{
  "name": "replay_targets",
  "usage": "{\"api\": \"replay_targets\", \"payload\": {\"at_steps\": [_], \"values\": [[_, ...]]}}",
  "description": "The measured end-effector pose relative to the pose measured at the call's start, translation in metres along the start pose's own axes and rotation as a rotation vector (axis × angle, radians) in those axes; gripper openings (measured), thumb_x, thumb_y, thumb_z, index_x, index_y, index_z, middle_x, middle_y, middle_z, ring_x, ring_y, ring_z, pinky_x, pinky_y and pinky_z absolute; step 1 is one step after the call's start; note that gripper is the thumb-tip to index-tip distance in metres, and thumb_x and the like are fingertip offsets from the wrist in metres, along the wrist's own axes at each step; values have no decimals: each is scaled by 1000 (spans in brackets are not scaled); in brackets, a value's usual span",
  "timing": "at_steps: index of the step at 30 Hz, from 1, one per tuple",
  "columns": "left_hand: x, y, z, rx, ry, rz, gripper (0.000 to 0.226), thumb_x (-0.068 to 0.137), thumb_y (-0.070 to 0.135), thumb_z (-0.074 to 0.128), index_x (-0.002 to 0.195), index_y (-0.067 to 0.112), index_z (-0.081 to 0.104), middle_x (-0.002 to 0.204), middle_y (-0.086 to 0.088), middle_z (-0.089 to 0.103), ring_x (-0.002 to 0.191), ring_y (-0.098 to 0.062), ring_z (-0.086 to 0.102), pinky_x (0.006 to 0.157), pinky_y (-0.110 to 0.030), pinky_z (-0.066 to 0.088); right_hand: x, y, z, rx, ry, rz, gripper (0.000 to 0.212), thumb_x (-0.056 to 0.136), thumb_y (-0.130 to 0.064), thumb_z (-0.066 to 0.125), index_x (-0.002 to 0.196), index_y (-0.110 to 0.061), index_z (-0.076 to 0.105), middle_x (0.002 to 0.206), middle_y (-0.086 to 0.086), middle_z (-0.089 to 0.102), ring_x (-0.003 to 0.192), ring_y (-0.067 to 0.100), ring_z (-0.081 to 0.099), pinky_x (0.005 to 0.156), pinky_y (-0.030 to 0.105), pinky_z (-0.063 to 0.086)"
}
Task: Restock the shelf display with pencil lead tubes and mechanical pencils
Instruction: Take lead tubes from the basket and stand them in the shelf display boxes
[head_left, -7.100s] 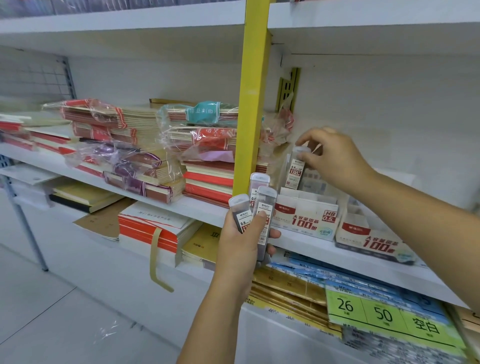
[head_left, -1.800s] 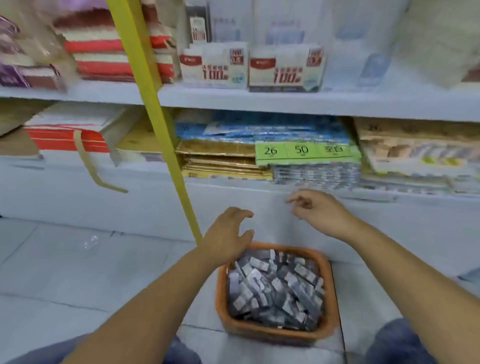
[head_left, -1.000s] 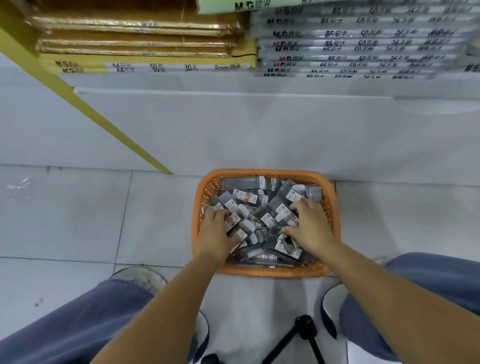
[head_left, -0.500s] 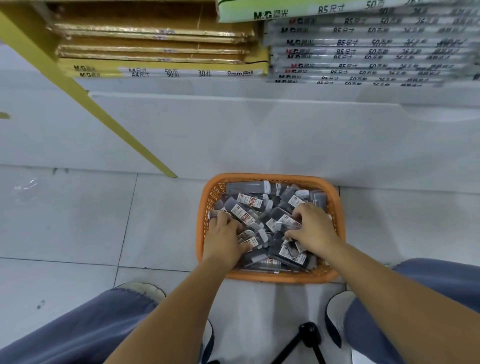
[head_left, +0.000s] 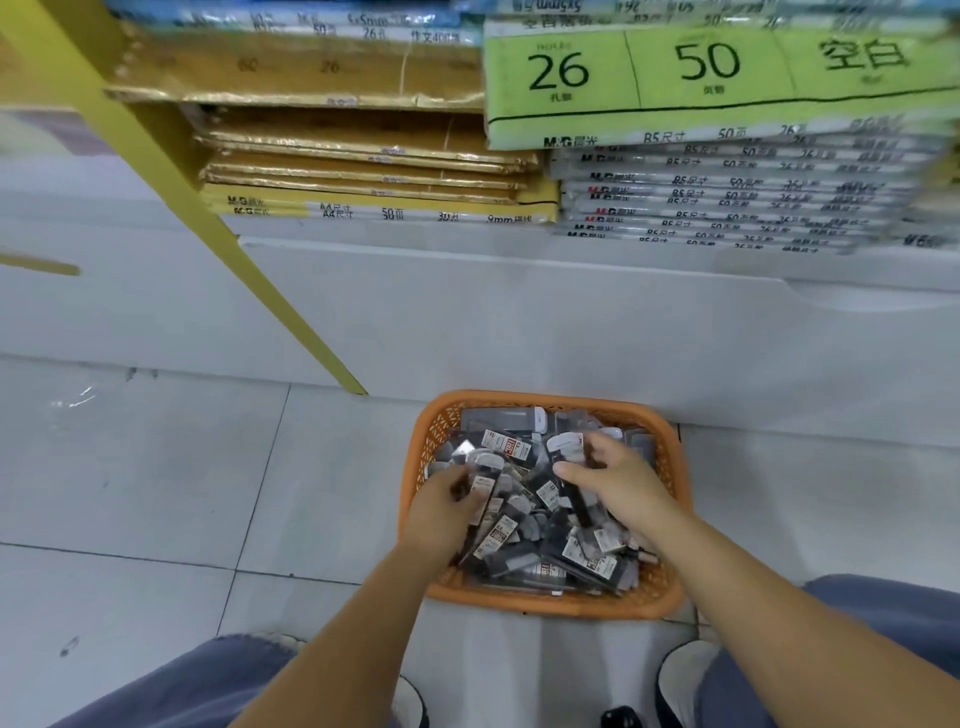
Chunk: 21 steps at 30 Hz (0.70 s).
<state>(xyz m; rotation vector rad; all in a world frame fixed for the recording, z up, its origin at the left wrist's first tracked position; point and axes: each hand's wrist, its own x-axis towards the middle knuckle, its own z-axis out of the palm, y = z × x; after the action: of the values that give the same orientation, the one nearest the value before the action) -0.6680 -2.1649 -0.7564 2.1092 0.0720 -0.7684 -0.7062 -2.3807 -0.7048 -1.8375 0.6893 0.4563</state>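
Left hand (head_left: 447, 501) and right hand (head_left: 618, 480) each grip lead tubes (head_left: 566, 448) in the basket (head_left: 550, 605).

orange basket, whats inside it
The orange basket holds a loose heap of pencil lead tubes. The left hand and right hand each grip one. The heap covers its floor.

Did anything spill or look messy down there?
Nothing spilled. The lead tubes lie jumbled every which way in the orange basket, all inside its rim. The left hand and right hand grip tubes from the pile. The gold packs above sit slightly staggered.
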Motion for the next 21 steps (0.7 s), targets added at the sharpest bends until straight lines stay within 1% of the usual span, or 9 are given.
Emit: {"api": "replay_targets", "payload": {"at_steps": [2, 4, 5, 7, 10, 13, 15, 18, 21], "values": [[-4, 12, -6, -194, -39, -25, 28, 97, 29, 65, 125, 33, 64, 112, 18, 66, 91, 2, 63, 81, -17, 53, -4, -7, 4, 61, -35, -6, 61, 84, -32, 72, 140, -25, 48, 138, 0, 56, 125, 19, 53, 108, 42, 40], [-12, 29, -11, -372, -98, -15, 21, 98, 29, 63, 117, 36, 67, 114, 5, 73, 101, -15, 71, 95, -40, 57, -13, -19, 8, 138, -51, -25, 59, 84, -33, 73, 138, -28, 50, 136, -2, 56, 123, 19, 55, 106, 48, 43], [-17, 40, -14, -442, -128, 5, 20, 98, 29, 61, 116, 37, 67, 113, 0, 75, 103, -21, 72, 96, -46, 56, -17, -26, 10, 174, -49, -45, 57, 84, -34, 74, 136, -31, 51, 134, -3, 57, 121, 19, 56, 106, 48, 43], [-28, 61, -21, -578, -184, 31, 22, 99, 30, 60, 118, 38, 66, 114, -3, 75, 105, -25, 73, 94, -49, 57, -25, -40, 13, 261, -41, -99, 45, 84, -31, 73, 126, -35, 56, 124, -6, 64, 112, 16, 63, 100, 46, 48], [-44, 86, -30, -723, -236, 42, 24, 101, 38, 57, 124, 39, 62, 120, -1, 73, 109, -28, 71, 94, -55, 56, -39, -64, 12, 390, -26, -182, 30, 85, -23, 73, 112, -32, 62, 110, -6, 72, 95, 8, 69, 86, 35, 55], [-63, 109, -41, -821, -252, 70, 26, 99, 39, 59, 123, 30, 65, 121, -10, 72, 108, -35, 71, 93, -63, 53, -57, -85, 6, 460, -14, -252, 30, 84, -19, 75, 111, -26, 64, 103, 1, 73, 95, 19, 71, 89, 45, 55], [-76, 122, -49, -787, -251, 131, 25, 97, 37, 63, 121, 32, 65, 123, -9, 72, 110, -33, 70, 94, -62, 54, -70, -99, 0, 442, -3, -305, 30, 83, -20, 76, 110, -28, 65, 104, 5, 72, 95, 24, 70, 90, 47, 55], [-97, 142, -63, -705, -262, 201, 36, 99, 27, 63, 133, 34, 53, 130, -2, 69, 114, -24, 69, 94, -47, 57, -88, -119, -11, 424, 2, -382, 29, 83, -21, 75, 107, -34, 67, 103, 7, 71, 96, 24, 69, 89, 44, 55], [-116, 166, -83, -653, -233, 289, 40, 98, 20, 63, 135, 31, 51, 128, 0, 70, 114, -21, 68, 87, -39, 58, -111, -146, -25, 436, -57, -449, 27, 81, -23, 77, 102, -39, 70, 104, 6, 71, 92, 21, 71, 79, 36, 58]]}}
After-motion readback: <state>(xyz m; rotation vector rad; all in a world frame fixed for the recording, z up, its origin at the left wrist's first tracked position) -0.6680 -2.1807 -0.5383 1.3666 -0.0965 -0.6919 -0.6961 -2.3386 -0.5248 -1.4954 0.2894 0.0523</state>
